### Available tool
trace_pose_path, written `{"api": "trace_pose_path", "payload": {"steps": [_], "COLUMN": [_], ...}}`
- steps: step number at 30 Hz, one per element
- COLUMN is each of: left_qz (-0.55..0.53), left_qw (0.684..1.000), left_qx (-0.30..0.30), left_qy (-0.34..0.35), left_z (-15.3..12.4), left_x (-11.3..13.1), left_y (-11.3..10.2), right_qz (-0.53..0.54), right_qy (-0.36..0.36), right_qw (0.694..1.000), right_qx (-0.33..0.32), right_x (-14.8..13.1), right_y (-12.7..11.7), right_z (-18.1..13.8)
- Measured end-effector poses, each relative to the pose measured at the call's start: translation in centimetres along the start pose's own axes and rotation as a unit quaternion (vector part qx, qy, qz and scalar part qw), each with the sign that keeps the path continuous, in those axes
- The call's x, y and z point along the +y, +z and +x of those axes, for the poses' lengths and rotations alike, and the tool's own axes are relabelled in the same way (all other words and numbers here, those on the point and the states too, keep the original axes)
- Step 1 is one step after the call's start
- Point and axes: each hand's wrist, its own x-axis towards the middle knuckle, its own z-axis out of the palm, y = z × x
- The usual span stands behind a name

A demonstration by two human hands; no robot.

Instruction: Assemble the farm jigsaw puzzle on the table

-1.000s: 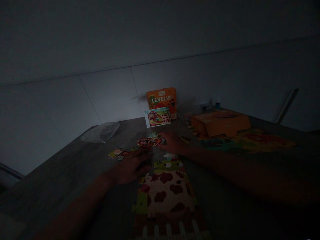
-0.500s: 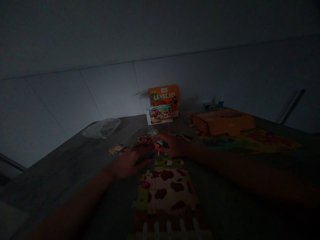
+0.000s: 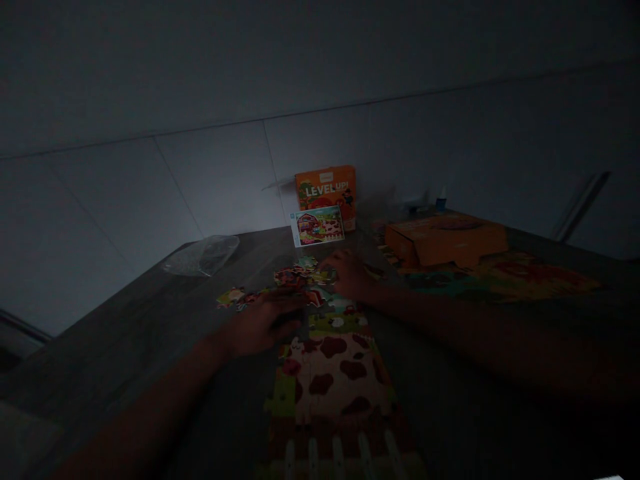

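two bare hands reach over a dim grey tabletop [image 3: 125,327] in the head view, well apart from each other. take the joined puzzle [image 3: 337,383] as the centre of the clock, twelve pointing away from the person: it lies low in the view, showing a spotted cow above a row of white fence pickets.

the left hand [image 3: 260,323] is at ten o'clock, palm down, thumb parted from the outstretched fingers, just beside the puzzle's upper left corner. the right hand [image 3: 349,275] is at twelve, fingers curled at the edge of the loose pieces [image 3: 289,277]; whether it grips one i cannot tell in this gloom. those pieces lie heaped toward eleven, and a smaller cluster [image 3: 231,297] spreads near the left fingertips at ten.

farther off at twelve, a farm picture card [image 3: 320,227] leans before an upright orange box [image 3: 327,179] lettered "level up!". a clear plastic bag [image 3: 203,257] lies between ten and eleven. between one and two, another orange box [image 3: 450,240] sits by a colourful sheet [image 3: 540,275] that reaches toward two, and a small blue bottle [image 3: 441,202] stands past it at one.
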Motion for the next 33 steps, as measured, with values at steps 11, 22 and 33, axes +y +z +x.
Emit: {"api": "trace_pose_path", "payload": {"steps": [11, 22, 33], "left_qz": [0.004, 0.010, 0.004], "left_qw": [1.000, 1.000, 1.000], "left_qx": [0.020, -0.001, -0.020], "left_qy": [0.016, -0.006, -0.006], "left_z": [-0.1, -0.2, -0.3], "left_x": [-0.2, 0.4, 0.0], "left_y": [0.4, 0.4, 0.8], "right_qz": [0.016, 0.077, 0.095], "right_qy": [-0.151, -0.216, -0.215], "right_qw": [0.988, 0.973, 0.971], "right_qx": [-0.002, -0.010, -0.045], "right_x": [-1.2, -0.8, -0.1], "right_y": [-0.9, -0.5, 0.1], "right_z": [-0.8, -0.6, -0.3]}}
